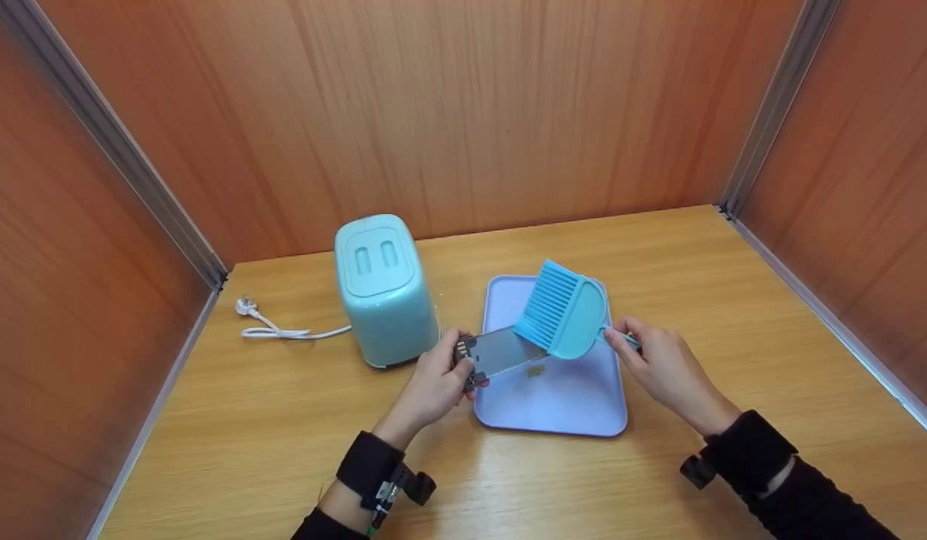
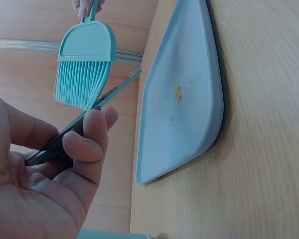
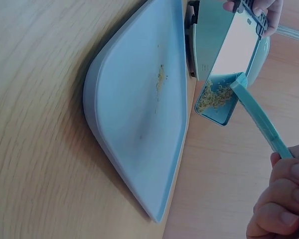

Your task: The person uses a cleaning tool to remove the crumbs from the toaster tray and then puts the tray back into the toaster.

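Note:
My left hand [image 1: 439,375] grips the dark end of a flat metal crumb tray [image 1: 501,351], thumb on top and fingers beneath. The crumb tray slants over a lilac serving tray [image 1: 568,409], its far end lower. Brown crumbs [image 3: 214,97] lie at that far end in the right wrist view. With my right hand [image 1: 662,364] I hold a turquoise hand brush [image 1: 580,315] by its thin handle. Its bristles [image 2: 82,82] touch the crumb tray's upper face. A small heap of crumbs [image 2: 178,93] lies on the lilac tray below.
A turquoise toaster [image 1: 385,292] with a lidded top stands left of the lilac tray. Its white cord [image 1: 283,332] and plug [image 1: 246,306] lie on the wooden table farther left. Wood-grain panels [image 1: 508,112] enclose the table at the back and both sides.

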Demonstrator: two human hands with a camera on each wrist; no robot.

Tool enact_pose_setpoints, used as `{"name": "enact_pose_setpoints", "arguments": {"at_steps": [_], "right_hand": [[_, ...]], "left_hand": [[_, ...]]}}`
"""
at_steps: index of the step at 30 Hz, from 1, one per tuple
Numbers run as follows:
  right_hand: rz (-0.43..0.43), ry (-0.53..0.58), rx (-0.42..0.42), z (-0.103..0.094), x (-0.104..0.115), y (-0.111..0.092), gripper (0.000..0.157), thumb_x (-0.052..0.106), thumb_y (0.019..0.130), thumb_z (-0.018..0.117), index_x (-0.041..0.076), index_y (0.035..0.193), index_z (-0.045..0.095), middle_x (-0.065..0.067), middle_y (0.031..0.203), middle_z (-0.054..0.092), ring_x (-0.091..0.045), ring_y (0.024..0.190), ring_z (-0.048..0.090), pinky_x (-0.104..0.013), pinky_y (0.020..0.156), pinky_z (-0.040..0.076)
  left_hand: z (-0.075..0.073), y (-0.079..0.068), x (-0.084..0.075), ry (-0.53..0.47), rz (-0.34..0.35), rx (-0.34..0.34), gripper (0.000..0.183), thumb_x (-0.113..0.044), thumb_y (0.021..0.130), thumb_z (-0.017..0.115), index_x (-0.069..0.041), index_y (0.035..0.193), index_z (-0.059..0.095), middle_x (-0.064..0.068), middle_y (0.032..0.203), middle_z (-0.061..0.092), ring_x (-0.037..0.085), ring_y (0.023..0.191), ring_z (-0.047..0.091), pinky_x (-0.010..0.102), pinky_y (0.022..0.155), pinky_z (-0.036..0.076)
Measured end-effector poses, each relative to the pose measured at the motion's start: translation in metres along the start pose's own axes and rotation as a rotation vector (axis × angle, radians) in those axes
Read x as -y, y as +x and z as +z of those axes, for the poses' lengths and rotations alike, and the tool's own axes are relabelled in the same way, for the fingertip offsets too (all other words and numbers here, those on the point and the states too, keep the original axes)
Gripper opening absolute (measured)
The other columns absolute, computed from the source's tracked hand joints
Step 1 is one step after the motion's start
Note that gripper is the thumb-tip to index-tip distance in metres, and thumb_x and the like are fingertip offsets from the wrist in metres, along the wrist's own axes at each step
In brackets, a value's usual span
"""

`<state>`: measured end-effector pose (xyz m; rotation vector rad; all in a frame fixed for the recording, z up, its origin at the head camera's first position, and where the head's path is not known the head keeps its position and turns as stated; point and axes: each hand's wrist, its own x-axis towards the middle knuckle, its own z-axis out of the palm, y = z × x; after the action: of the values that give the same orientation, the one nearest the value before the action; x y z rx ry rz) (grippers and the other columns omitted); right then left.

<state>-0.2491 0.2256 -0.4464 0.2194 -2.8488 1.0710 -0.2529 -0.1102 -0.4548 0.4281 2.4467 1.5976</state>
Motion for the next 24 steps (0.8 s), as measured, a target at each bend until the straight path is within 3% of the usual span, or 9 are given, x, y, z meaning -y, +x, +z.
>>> {"name": "enact_pose_setpoints", "arguments": {"at_steps": [5, 17, 24], "right_hand": [[0.016, -0.024, 0.010, -0.002, -0.001, -0.002, 0.035, 0.039, 0.112, 0.057, 0.006, 0.115, 0.069, 0.001, 0.073, 0.045, -0.018, 0.067, 0.049, -0.025, 0.055, 0.037], [-0.016, -0.105, -0.028, -0.006, -0.009, -0.006, 0.029, 0.035, 0.111, 0.060, 0.008, 0.106, 0.069, 0.001, 0.070, 0.046, -0.017, 0.063, 0.046, -0.025, 0.054, 0.034], [-0.057, -0.175, -0.059, -0.011, -0.016, -0.009, 0.027, 0.031, 0.111, 0.061, 0.007, 0.102, 0.069, 0.002, 0.069, 0.049, -0.015, 0.061, 0.045, -0.024, 0.053, 0.032]], "left_hand": [[0.000, 0.001, 0.000, 0.003, -0.008, -0.002, 0.030, -0.006, 0.110, 0.044, -0.009, 0.139, 0.050, 0.020, 0.107, 0.074, 0.020, 0.071, 0.066, 0.028, 0.061, 0.051], [-0.002, 0.001, 0.001, 0.041, 0.014, -0.024, 0.027, -0.007, 0.110, 0.045, -0.006, 0.136, 0.051, 0.016, 0.097, 0.076, 0.027, 0.071, 0.070, 0.030, 0.059, 0.052], [-0.001, 0.002, 0.001, 0.076, 0.039, -0.040, 0.028, -0.006, 0.107, 0.045, -0.006, 0.135, 0.052, 0.018, 0.097, 0.076, 0.020, 0.068, 0.068, 0.029, 0.061, 0.051]]}}
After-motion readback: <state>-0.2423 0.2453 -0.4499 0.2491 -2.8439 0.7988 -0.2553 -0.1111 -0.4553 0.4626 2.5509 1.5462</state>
